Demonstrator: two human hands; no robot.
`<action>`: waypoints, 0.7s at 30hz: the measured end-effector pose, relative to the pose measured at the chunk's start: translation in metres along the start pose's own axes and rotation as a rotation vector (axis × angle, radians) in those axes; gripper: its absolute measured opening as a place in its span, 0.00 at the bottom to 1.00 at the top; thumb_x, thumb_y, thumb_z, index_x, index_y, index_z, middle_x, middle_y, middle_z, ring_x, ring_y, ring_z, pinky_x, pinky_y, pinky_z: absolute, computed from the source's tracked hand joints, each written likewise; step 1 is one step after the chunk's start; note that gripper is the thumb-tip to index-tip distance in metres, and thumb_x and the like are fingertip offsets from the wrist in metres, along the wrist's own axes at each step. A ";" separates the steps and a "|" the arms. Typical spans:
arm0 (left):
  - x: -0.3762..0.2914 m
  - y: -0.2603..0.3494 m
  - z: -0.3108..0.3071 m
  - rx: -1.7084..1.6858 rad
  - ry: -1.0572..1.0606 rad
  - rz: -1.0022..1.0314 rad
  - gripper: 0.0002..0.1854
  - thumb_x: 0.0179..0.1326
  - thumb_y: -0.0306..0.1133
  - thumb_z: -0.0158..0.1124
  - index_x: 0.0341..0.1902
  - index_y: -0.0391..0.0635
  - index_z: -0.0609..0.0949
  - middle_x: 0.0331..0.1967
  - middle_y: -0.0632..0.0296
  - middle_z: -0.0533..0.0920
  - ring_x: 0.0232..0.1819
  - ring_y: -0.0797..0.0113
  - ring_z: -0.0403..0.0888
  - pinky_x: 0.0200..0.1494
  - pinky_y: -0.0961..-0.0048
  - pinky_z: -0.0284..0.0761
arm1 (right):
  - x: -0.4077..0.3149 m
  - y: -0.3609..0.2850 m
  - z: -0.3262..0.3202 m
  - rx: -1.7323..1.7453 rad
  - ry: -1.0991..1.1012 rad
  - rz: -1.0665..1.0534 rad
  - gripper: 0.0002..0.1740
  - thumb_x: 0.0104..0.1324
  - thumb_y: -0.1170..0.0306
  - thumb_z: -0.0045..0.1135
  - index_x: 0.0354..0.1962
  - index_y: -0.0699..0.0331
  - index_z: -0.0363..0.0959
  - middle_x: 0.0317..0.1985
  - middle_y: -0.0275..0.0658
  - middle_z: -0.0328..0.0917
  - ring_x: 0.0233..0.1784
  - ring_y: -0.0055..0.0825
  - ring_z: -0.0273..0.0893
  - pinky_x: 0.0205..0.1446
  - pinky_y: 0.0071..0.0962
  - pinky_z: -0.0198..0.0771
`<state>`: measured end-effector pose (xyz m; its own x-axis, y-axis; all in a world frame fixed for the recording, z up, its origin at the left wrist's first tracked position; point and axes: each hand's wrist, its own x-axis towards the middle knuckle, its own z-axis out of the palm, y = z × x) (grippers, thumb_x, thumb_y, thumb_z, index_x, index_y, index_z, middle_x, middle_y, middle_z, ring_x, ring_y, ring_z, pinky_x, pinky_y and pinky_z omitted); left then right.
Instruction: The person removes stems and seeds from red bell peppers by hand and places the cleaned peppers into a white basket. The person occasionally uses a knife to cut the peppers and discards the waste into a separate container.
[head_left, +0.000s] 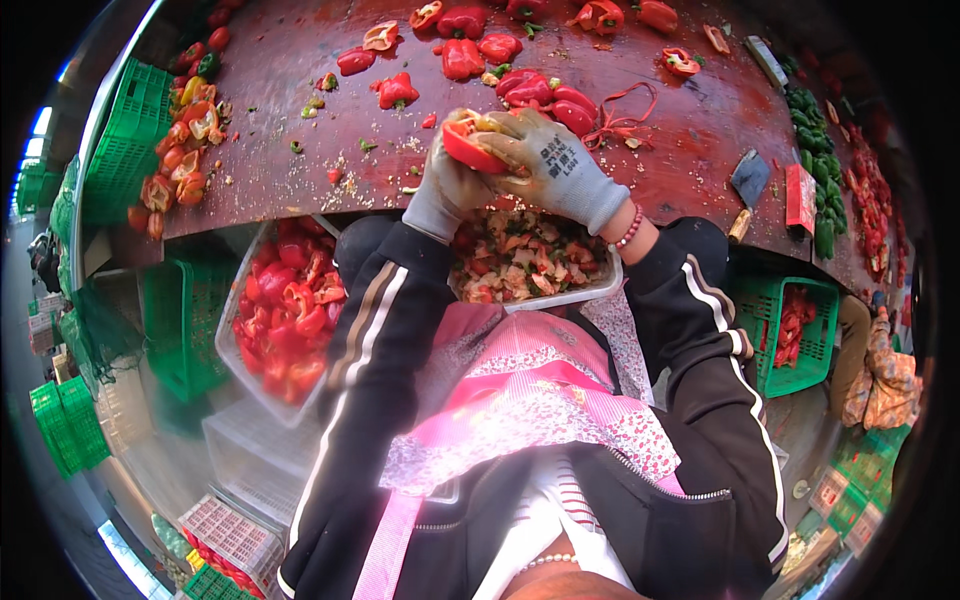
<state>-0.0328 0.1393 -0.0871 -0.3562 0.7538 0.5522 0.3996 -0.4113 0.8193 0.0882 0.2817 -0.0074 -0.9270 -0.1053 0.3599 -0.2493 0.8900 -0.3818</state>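
Note:
Over the near edge of the red table (285, 150), both gloved hands hold one opened red bell pepper (471, 148). My left hand (452, 180) supports it from below and the left, its fingers mostly hidden. My right hand (536, 150) has its fingers on the pepper's pale core side. Below the hands, a white tub (555, 300) holds pepper cores, seeds and scraps. At the left, another white tub (225, 337) is filled with red pepper pieces. Just beyond the hands lie whole red peppers (525, 88) and a tangled red cord (626, 112).
A cleaver (750, 178) with a wooden handle lies on the table at the right, beside a red box (800, 199). Green peppers (825, 172) are heaped farther right. Green crates (127, 142) stand at the left, and another crate (821, 360) at the right. A person's patterned sleeve (885, 382) shows at the far right.

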 end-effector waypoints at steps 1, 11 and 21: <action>-0.007 0.003 0.006 -0.546 0.121 -0.264 0.24 0.69 0.45 0.59 0.62 0.42 0.73 0.58 0.54 0.79 0.60 0.60 0.79 0.63 0.53 0.76 | -0.002 -0.006 0.000 0.003 -0.094 0.013 0.31 0.57 0.66 0.66 0.61 0.54 0.73 0.60 0.43 0.73 0.62 0.43 0.72 0.65 0.40 0.69; -0.039 0.021 0.040 -1.767 0.473 -0.392 0.13 0.68 0.39 0.63 0.53 0.49 0.79 0.48 0.59 0.84 0.50 0.62 0.83 0.56 0.56 0.81 | -0.028 -0.026 0.003 0.102 -0.070 -0.113 0.28 0.56 0.69 0.70 0.54 0.64 0.74 0.49 0.47 0.78 0.50 0.49 0.78 0.54 0.39 0.75; 0.018 0.073 0.025 -1.185 1.244 -0.002 0.24 0.61 0.25 0.70 0.52 0.49 0.66 0.40 0.64 0.78 0.40 0.75 0.80 0.47 0.74 0.80 | 0.018 -0.022 0.055 0.847 0.424 0.355 0.11 0.67 0.76 0.59 0.46 0.67 0.74 0.40 0.30 0.78 0.39 0.14 0.73 0.42 0.16 0.71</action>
<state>0.0115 0.1358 -0.0218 -0.9755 0.1699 -0.1394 -0.1918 -0.9680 0.1622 0.0616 0.2358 -0.0396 -0.8511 0.4177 0.3180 -0.2480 0.2138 -0.9449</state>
